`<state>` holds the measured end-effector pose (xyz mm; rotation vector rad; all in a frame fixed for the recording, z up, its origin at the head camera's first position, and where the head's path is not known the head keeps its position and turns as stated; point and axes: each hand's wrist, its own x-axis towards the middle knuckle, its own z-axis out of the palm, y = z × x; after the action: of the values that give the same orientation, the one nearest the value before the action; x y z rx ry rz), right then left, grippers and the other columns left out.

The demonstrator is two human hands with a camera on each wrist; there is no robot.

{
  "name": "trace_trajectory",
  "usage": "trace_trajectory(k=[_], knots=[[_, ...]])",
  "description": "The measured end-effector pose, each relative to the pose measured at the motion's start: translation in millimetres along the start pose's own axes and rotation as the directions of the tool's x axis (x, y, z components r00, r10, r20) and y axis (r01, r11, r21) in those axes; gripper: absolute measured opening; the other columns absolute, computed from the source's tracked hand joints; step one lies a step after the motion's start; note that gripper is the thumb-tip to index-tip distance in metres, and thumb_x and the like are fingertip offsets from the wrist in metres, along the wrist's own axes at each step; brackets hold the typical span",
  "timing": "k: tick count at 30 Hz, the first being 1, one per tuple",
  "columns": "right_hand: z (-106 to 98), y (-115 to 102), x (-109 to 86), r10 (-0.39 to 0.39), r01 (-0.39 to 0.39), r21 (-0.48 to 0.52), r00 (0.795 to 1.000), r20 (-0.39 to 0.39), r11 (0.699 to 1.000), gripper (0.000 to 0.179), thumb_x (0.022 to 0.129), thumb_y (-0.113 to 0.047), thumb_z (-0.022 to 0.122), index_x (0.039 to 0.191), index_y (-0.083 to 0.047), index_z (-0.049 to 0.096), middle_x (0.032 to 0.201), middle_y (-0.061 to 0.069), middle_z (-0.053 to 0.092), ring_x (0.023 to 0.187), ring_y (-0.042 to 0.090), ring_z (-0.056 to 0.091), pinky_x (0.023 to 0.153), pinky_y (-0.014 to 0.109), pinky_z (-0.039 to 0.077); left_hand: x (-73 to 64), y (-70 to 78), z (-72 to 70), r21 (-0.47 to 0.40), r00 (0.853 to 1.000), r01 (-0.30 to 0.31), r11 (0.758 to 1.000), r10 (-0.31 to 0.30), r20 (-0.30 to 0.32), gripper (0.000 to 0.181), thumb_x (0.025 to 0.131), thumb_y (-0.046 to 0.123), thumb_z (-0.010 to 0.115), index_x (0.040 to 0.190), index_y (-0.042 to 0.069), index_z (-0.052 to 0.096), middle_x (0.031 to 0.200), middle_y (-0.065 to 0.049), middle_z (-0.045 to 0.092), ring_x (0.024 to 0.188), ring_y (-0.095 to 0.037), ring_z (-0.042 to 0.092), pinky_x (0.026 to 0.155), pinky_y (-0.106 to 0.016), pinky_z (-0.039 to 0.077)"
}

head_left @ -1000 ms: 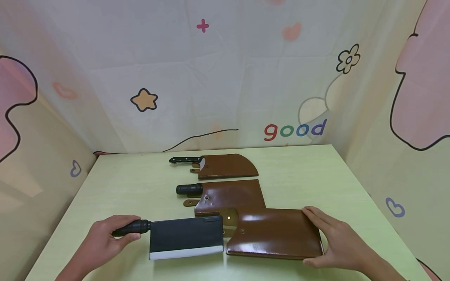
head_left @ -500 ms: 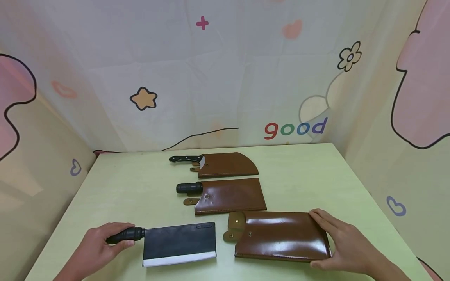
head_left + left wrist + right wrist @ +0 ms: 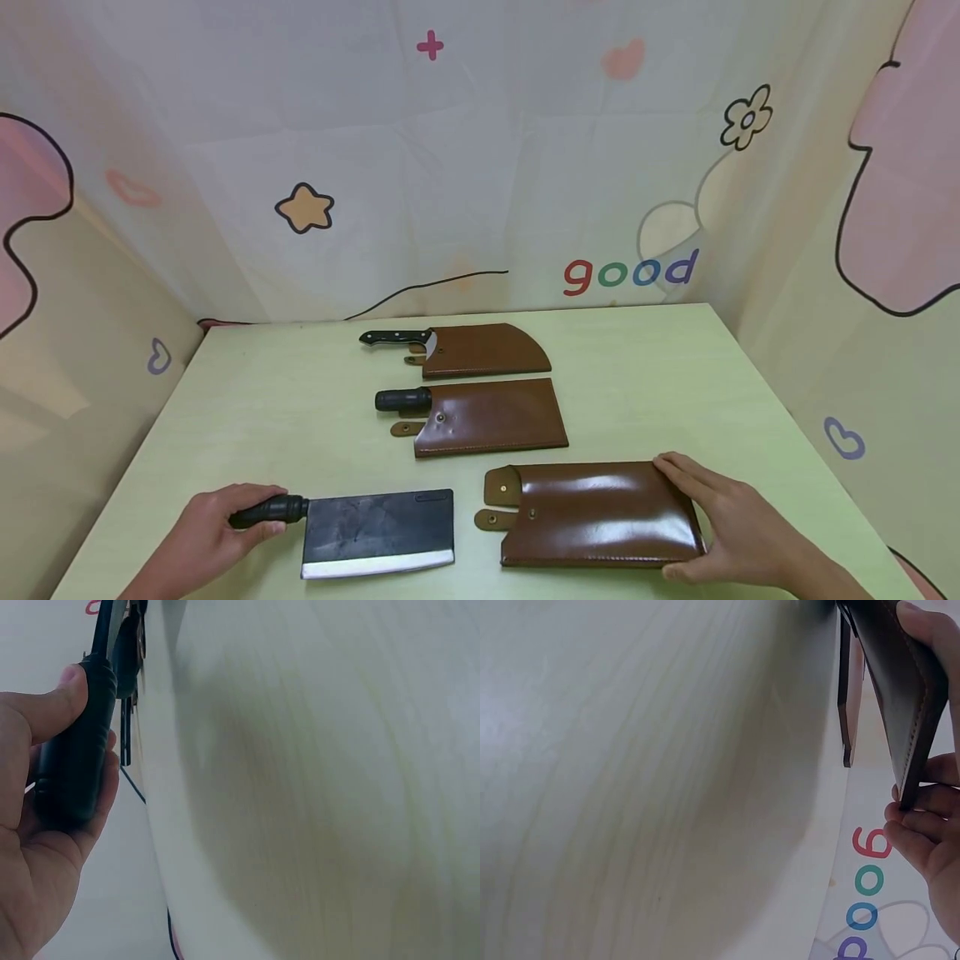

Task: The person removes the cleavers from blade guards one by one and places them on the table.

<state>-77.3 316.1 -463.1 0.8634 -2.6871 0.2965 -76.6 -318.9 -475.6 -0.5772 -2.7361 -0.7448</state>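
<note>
My left hand grips the black handle of a cleaver, whose dark rectangular blade with a bright edge points right. In the left wrist view the thumb and fingers wrap that handle. At the right, my right hand holds the closed far end of a glossy brown leather sheath between thumb and fingers. The sheath's open end, with a flap and a snap strap, faces the blade; a gap separates the two. In the right wrist view the sheath's stitched edge shows between the thumb and fingers.
Behind lie two sheathed knives on the pale table: a cleaver in a rectangular brown sheath, and farther back a black-handled knife in a round-ended brown sheath. A printed curtain borders the table at the back and sides.
The cleaver has moved left and toward me, and the sheath right and toward me. The blade and the sheath's opening, close together a second ago, now stand apart.
</note>
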Motion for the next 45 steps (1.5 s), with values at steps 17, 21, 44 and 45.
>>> trace_trajectory(k=[17,21,44,45], knots=[[11,4,-5.0,0.049,-0.05,0.002,0.995,0.084,0.999,0.12,0.056,-0.081,0.083,0.145,-0.005,0.054,0.143,0.014,0.059,0.115,0.031,0.067,0.079,0.046,0.058,4.0,-12.1,9.1,0.042,0.96,0.154,0.987,-0.16,0.231,0.041,0.079,0.04,0.087,0.112,0.017,0.078,0.107,0.005,0.075,0.099,-0.024,0.071,0.084,-0.04,0.056],[13,5,-5.8,0.064,-0.065,0.007,0.992,0.106,0.998,0.12,0.058,-0.082,0.081,0.147,-0.006,0.052,0.145,0.014,0.057,0.119,0.032,0.065,0.083,0.048,0.057,4.5,-13.5,11.0,0.057,0.951,0.166,0.984,-0.175,0.255,0.042,0.079,0.038,0.087,0.113,0.016,0.078,0.107,0.005,0.074,0.1,-0.024,0.069,0.086,-0.044,0.055],[21,6,-6.3,0.11,-0.12,0.025,0.965,0.238,0.993,0.123,0.066,-0.088,0.068,0.154,-0.007,0.043,0.159,0.011,0.044,0.141,0.034,0.046,0.095,0.053,0.053,9.0,-14.2,11.1,0.05,0.937,0.187,0.981,-0.193,0.291,0.047,0.082,0.04,0.085,0.119,0.015,0.075,0.115,0.001,0.072,0.108,-0.027,0.065,0.091,-0.051,0.052],[20,5,-5.1,0.112,-0.122,0.029,0.965,0.238,0.992,0.121,0.067,-0.088,0.068,0.154,-0.007,0.044,0.159,0.011,0.043,0.141,0.034,0.046,0.095,0.052,0.054,9.7,-13.8,10.7,0.042,0.937,0.195,0.98,-0.199,0.288,0.048,0.083,0.043,0.084,0.121,0.015,0.074,0.116,0.001,0.072,0.109,-0.028,0.064,0.092,-0.052,0.052]])
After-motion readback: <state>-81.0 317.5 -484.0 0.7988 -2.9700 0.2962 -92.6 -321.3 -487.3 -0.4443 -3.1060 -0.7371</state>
